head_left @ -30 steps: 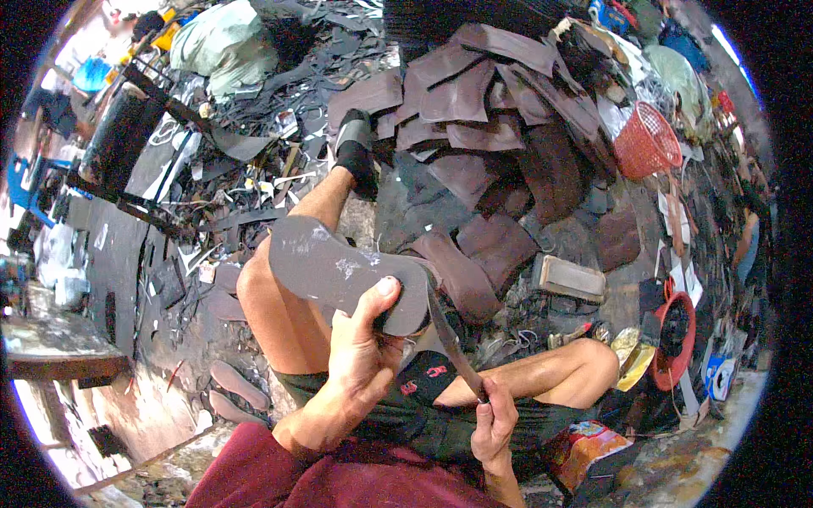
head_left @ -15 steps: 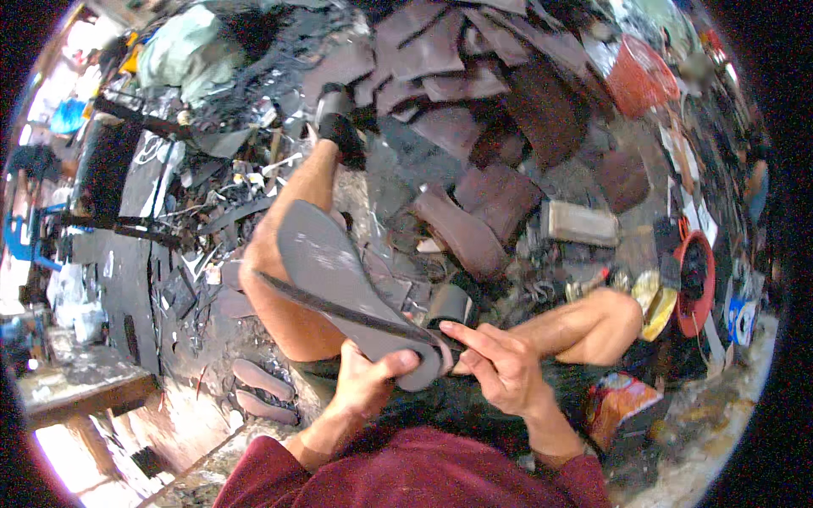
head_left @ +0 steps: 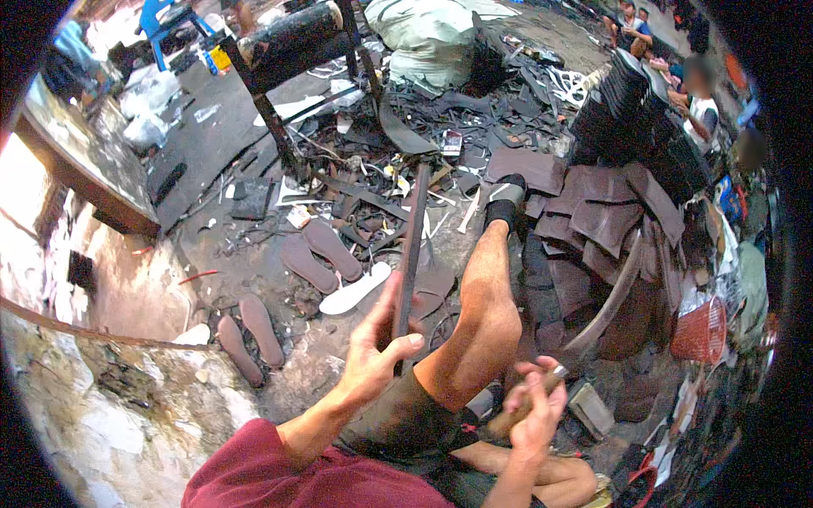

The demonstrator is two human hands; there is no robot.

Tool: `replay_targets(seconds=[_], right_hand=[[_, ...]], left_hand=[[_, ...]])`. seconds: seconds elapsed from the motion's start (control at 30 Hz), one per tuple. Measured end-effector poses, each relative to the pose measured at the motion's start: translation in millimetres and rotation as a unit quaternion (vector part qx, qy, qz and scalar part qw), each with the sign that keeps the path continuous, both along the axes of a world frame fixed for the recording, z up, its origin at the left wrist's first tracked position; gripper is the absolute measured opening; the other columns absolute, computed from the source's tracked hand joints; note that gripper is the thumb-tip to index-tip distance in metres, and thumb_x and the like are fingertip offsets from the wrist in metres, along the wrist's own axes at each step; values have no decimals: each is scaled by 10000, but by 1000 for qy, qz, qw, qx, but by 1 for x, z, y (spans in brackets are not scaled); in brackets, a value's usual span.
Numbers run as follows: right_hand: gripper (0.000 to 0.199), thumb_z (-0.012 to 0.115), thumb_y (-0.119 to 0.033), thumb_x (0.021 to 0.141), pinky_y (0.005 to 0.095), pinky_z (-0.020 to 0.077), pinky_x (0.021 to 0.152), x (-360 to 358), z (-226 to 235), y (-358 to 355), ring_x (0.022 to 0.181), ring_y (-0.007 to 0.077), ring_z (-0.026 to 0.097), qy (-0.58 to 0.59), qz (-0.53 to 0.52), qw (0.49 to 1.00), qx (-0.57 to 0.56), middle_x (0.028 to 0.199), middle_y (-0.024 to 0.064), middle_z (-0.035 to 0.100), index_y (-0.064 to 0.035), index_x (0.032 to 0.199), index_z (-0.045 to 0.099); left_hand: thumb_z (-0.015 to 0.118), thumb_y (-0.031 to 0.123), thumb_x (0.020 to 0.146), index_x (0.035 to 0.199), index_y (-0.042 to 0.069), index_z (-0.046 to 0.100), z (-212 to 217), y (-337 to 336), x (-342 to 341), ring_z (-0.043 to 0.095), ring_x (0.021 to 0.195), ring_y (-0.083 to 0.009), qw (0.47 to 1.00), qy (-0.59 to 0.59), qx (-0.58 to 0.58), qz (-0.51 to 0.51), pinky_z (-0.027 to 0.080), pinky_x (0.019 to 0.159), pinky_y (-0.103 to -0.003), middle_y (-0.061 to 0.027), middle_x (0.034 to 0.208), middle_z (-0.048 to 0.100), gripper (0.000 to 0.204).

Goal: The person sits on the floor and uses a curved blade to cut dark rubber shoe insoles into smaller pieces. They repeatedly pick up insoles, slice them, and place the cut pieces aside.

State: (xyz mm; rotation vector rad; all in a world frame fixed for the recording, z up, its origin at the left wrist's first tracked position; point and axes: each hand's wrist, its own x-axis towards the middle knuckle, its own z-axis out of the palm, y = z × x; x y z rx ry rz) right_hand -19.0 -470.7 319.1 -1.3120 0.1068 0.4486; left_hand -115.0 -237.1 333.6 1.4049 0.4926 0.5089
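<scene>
My left hand (head_left: 377,343) grips a dark grey shoe sole (head_left: 412,245), held upright and seen almost edge-on, with the thumb on its near side. My right hand (head_left: 532,411) is closed round the wooden handle of a knife (head_left: 605,317). Its long, curved blade points away to the upper right, apart from the sole. Beyond my left hand, a pair of brown soles (head_left: 322,256) and a white sole (head_left: 356,289) lie on the floor. Another brown pair (head_left: 251,339) lies further left. My bent leg is between the two hands.
Brown sheets (head_left: 584,220) are heaped at the right, near a black stack (head_left: 618,110) and a red basket (head_left: 699,328). Dark scraps litter the floor around a black-legged stand (head_left: 292,51). A pale block (head_left: 591,411) lies beyond my right hand. People sit at the far right.
The view has swung left. The sole, earlier lying broad side up with the knife blade across it, is now turned edge-on. My right hand has drawn the knife away to the right.
</scene>
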Motion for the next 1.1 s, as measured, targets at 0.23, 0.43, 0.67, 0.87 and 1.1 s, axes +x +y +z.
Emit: replay_targets(seconds=[0.23, 0.43, 0.67, 0.87, 1.1], right_hand=[[511, 622, -201, 914, 416, 402, 1062, -33, 23, 13, 1206, 244, 512, 49, 0, 982, 182, 1300, 103, 524, -75, 1377, 443], [293, 682, -252, 892, 220, 444, 588, -5, 15, 0, 744, 93, 523, 68, -100, 991, -50, 967, 32, 565, -113, 1109, 542], [259, 704, -101, 861, 249, 478, 542, 47, -113, -97, 726, 120, 610, 34, -185, 947, -259, 857, 27, 640, -77, 1071, 556], [408, 811, -51, 730, 373, 492, 858, 59, -265, -126, 956, 276, 604, -192, -4, 847, -496, 996, 144, 631, 33, 1006, 521], [648, 876, -386, 631, 479, 476, 828, 47, -204, -109, 965, 401, 570, -191, -8, 697, -691, 1012, 194, 590, -3, 1025, 532]], left_hand=[[581, 215, 956, 1563, 95, 190, 26, -87, 50, 462, 1274, -212, 955, -146, -183, -181, 314, 1110, -361, -106, 1406, 458, 732], [746, 157, 808, 1509, 7, 291, -4, -58, 59, 412, 1365, -277, 978, -135, -143, 72, 333, 1110, -383, -190, 1490, 410, 849], [761, 326, 737, 1483, 146, 409, -276, 205, 70, 451, 1165, -403, 743, 329, 229, 536, 374, 1014, -482, -266, 1254, 437, 845], [788, 479, 713, 1513, 191, 332, -358, 212, 85, 364, 1310, -394, 718, 526, 195, 411, 339, 1054, -537, -225, 1435, 372, 965], [769, 257, 808, 1277, 46, 607, -231, 112, 91, 403, 1349, -366, 883, 131, 228, 389, 317, 1112, -457, -234, 1432, 453, 539]])
